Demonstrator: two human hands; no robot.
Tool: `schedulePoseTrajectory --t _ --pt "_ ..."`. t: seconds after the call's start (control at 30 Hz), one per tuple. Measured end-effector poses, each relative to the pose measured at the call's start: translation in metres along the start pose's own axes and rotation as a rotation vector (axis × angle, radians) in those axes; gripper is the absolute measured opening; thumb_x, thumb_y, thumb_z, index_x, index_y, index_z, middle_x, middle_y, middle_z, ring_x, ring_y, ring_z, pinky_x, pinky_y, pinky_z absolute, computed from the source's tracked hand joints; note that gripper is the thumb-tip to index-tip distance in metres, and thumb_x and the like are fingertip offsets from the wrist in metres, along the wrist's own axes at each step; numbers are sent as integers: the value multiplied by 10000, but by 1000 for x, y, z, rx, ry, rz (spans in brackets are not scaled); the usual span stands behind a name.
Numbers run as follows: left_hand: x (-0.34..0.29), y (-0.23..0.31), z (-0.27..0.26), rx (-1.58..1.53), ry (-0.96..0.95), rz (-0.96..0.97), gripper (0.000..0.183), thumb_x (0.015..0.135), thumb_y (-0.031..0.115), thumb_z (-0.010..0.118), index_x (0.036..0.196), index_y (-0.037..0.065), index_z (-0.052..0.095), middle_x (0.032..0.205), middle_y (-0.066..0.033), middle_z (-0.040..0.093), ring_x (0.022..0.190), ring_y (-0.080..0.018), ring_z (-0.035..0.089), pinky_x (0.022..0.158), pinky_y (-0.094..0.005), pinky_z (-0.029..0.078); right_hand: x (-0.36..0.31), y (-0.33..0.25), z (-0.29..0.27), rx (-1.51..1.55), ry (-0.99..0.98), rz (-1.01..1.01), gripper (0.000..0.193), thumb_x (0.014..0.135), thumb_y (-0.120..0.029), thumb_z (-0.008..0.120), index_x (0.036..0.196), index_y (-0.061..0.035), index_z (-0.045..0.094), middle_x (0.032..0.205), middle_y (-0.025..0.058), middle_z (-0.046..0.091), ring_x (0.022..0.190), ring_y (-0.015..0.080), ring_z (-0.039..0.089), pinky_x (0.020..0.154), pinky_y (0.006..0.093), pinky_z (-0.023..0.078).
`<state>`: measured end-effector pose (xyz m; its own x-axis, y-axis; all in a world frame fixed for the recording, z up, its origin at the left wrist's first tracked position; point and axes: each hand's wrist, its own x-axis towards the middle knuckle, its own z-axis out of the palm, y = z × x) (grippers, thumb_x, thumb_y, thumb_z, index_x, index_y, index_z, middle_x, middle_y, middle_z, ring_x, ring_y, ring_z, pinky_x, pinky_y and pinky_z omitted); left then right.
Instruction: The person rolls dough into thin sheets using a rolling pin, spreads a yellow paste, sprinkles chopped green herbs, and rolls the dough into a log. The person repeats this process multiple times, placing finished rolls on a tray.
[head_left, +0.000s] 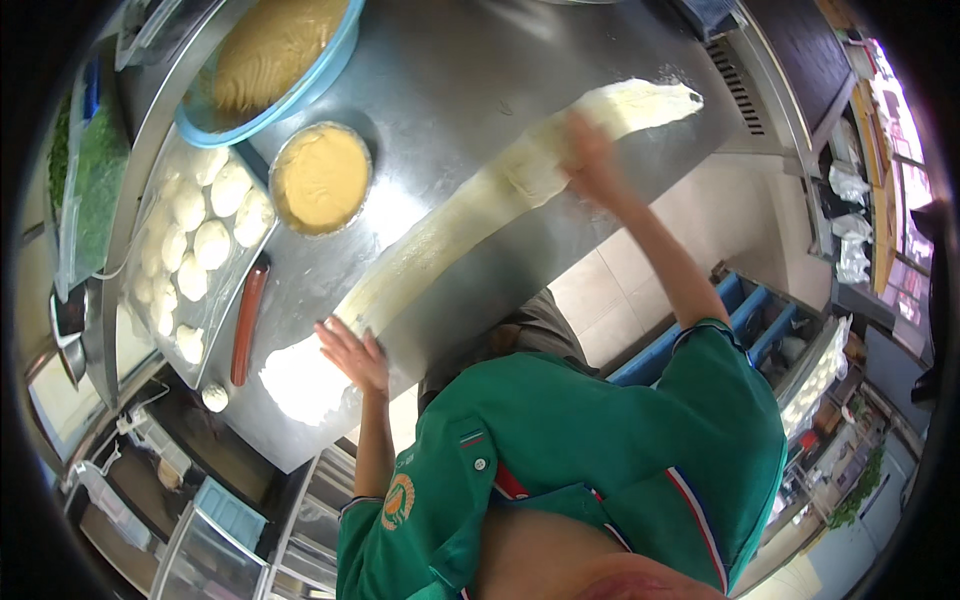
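Note:
A long, flat strip of pale dough stretches diagonally over the metal worktop, from near left to far right. My left hand rests at the strip's near-left end with its fingers spread and holds nothing. Beside it, at that same end, is a bright white patch, too glaring to make out. Toward the far-right part of the strip, my right hand is over or on the dough. Motion smears its fingers, so their grip and any contact cannot be told.
A round bowl of yellow paste stands left of the dough, below a blue tub of brownish paste. Several dough balls lie on a tray at left. Next to it are a reddish-brown rolling pin and one small dough piece.

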<state>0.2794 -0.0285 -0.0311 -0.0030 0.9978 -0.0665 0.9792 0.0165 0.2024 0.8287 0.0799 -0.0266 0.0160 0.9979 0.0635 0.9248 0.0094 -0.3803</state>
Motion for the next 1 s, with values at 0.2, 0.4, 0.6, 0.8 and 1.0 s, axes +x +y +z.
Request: schedulePoseTrajectory --t 0.2,0.4,0.6,0.8,1.0 --pt "26 42 -16 28 -188 190 900 949 500 624 1641 98 213 1708 -182 152 1575 -393 127 1241 -632 89 51 104 -24 -291 304 579 921 970 -652 518 1519 72 366 1565 358 342 1454 487 334 1212 535 253" --pt "40 38 -27 -53 -236 491 924 914 526 649 1627 99 245 1692 -133 238 1555 -336 227 1248 -592 142 -7 -62 40 -138 172 16 823 977 -380 650 1524 120 293 1573 382 286 1455 542 291 1194 595 249" --pt "21 -83 -57 -42 -233 425 874 920 503 654 1608 99 298 1684 -72 277 1555 -266 245 1266 -530 150 88 -291 -78 306 355 -344 312 949 -80 679 1241 27 654 1380 206 606 1292 385 569 1110 449 429" --pt "-6 -161 -76 -117 -266 475 873 922 523 636 1610 105 300 1675 -77 298 1554 -271 252 1260 -549 154 274 -539 -172 687 143 -601 249 994 -177 672 1178 -15 719 1027 77 753 966 131 677 890 290 526" --pt "3 -172 -57 -208 -133 454 870 907 534 641 1603 119 324 1682 -80 282 1553 -297 250 1243 -591 168 481 -595 -125 -257 46 -568 792 910 -580 664 1432 5 548 1428 263 555 1348 370 514 1144 451 396"
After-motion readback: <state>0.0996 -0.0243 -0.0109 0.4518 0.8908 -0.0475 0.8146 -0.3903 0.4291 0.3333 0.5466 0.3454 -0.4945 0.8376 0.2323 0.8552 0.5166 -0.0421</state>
